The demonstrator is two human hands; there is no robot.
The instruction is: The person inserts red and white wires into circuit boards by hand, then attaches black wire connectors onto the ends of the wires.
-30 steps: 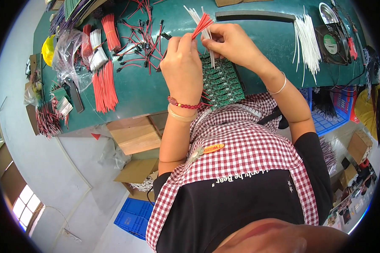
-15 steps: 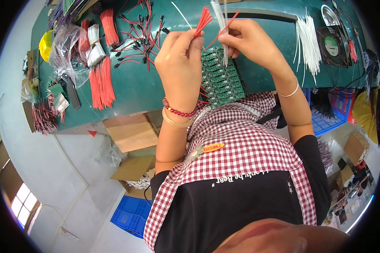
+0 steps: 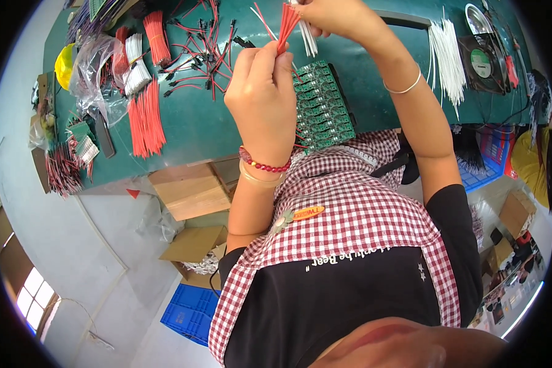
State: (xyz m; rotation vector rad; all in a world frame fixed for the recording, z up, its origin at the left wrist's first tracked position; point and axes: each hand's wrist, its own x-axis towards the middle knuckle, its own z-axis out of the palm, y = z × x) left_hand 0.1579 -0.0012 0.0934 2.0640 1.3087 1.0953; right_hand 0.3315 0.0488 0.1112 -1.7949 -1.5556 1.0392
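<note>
My left hand (image 3: 260,101) is closed around a small bundle of red wires (image 3: 288,27), whose ends fan upward from the fingers. Close by at the top edge, my right hand (image 3: 337,17) grips a bundle of white wires (image 3: 309,40), with ends hanging below the fingers. Its fingertips are right beside the tops of the red wires, and whether they pinch one is hard to see. Below my hands lies a panel of green circuit boards (image 3: 325,107) at the table's near edge, with a few red wires at its left side.
On the green table (image 3: 196,132), red wires (image 3: 146,126), black-plugged leads (image 3: 211,61) and a clear plastic bag (image 3: 98,76) lie left. White wires (image 3: 449,67) and a black fan (image 3: 483,64) lie right. A wooden box (image 3: 190,190) sits below the table edge.
My right hand has moved up and left with the white wires, toward the red wire tops. The red wire that crossed its fingers no longer shows there. My left hand stays nearly in place.
</note>
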